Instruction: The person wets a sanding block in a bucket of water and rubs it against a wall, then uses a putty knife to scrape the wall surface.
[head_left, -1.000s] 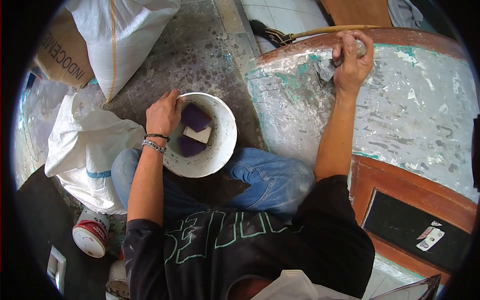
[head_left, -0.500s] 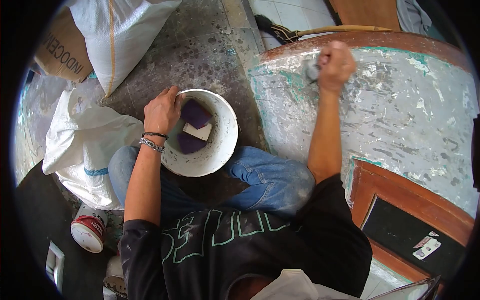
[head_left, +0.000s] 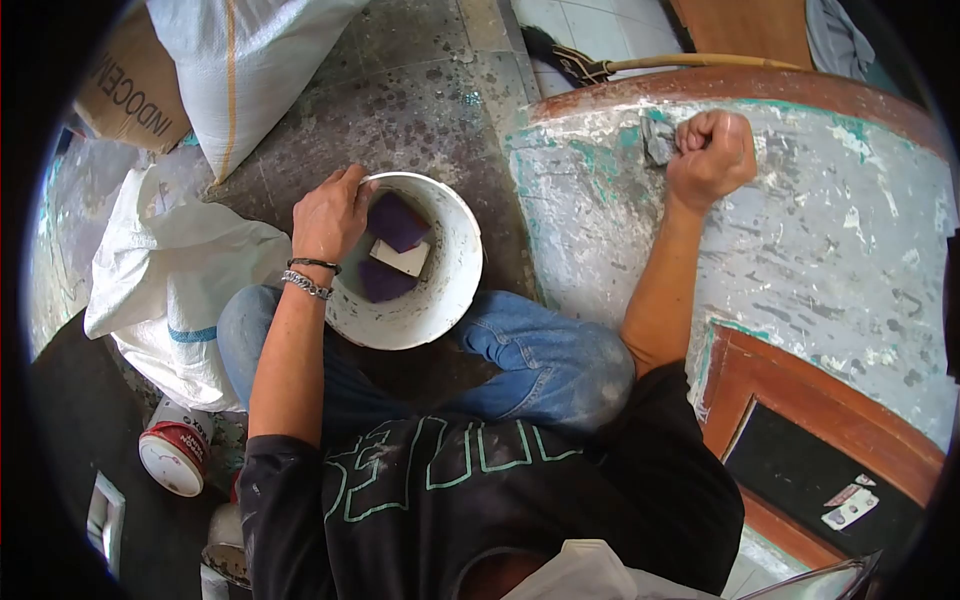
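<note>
My left hand (head_left: 330, 215) grips the rim of a white bucket (head_left: 450, 290) that stands between my knees. Inside it lie purple sponges (head_left: 397, 222) and a white block (head_left: 398, 257) in murky water. My right hand (head_left: 712, 155) is a closed fist around a small grey piece of abrasive sheet (head_left: 657, 142), pressed against a worn curved panel (head_left: 800, 230) with flaking grey, white and teal paint. The hand sits near the panel's upper brown edge.
White woven sacks (head_left: 240, 70) (head_left: 170, 290) and a brown cement bag (head_left: 125, 95) lie to the left on the stained floor. A red-and-white paint can (head_left: 175, 455) stands at lower left. A broom (head_left: 600, 65) lies beyond the panel. A brown frame (head_left: 820, 440) borders the panel's lower right.
My right hand slid left along the panel, then back to the right, rubbing with the grey sheet. My left hand has stayed on the bucket rim.
</note>
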